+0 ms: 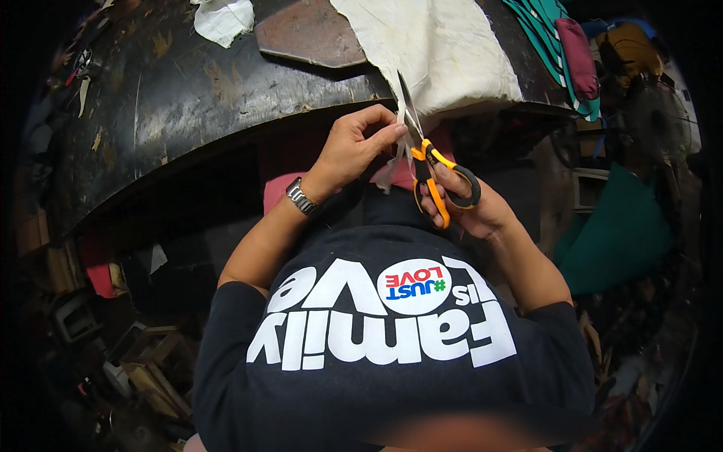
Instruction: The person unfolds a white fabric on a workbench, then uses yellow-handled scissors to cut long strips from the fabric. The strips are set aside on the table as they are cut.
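Looks like a workshop to me, and I'd say a small one that deals with fabric. The big dark tabletop (188,90) is all scuffed and scratched, with a worn brown slab (309,34) lying on it, plus off-white cloth (459,53) and scissors (422,167) right by the edge. Over on the right there's teal fabric (538,34), a maroon bundle (577,56) and what seems to be a fan (666,117), and wooden bits (154,380) clutter the dim lower left
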### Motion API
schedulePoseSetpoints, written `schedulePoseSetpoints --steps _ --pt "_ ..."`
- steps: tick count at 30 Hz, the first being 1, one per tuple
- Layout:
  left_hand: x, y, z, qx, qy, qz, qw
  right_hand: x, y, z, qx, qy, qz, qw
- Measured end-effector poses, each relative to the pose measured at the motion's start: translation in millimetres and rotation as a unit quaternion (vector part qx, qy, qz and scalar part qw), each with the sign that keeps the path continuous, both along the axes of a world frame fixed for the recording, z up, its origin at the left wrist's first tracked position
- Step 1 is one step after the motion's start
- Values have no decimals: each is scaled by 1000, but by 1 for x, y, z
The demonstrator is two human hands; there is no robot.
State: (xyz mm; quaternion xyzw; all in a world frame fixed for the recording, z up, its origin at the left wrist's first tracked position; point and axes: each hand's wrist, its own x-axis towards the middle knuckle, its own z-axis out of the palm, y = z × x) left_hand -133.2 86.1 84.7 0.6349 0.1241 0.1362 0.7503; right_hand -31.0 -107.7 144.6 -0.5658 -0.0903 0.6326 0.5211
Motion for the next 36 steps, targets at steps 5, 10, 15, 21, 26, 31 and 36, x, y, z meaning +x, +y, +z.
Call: schedulePoseSetpoints --steps 5,10,15,21,26,31,36 --pt "0 1 0 6 -7 7 1000 -2 11 -3 17 16 -1 1000" --pt "-4 3 -3 30 19 -5 999 -8 7 0 4 -2 -29 1000" --pt "-5 4 -5 3 18 -7 1000 -5 4 0 6 -5 -14 1000" --pt "-7 8 -8 -9 7 2 1000 2 5 -2 -27 -2 2 1000" --pt "-11 11 -6 -20 6 -4 1000 19 26 -7 5 0 10 1000" --pt "-14 16 0 7 20 -12 1000 21 43 -12 21 37 4 999" --pt "-15 17 6 3 31 -20 999 17 38 -10 6 3 11 1000"
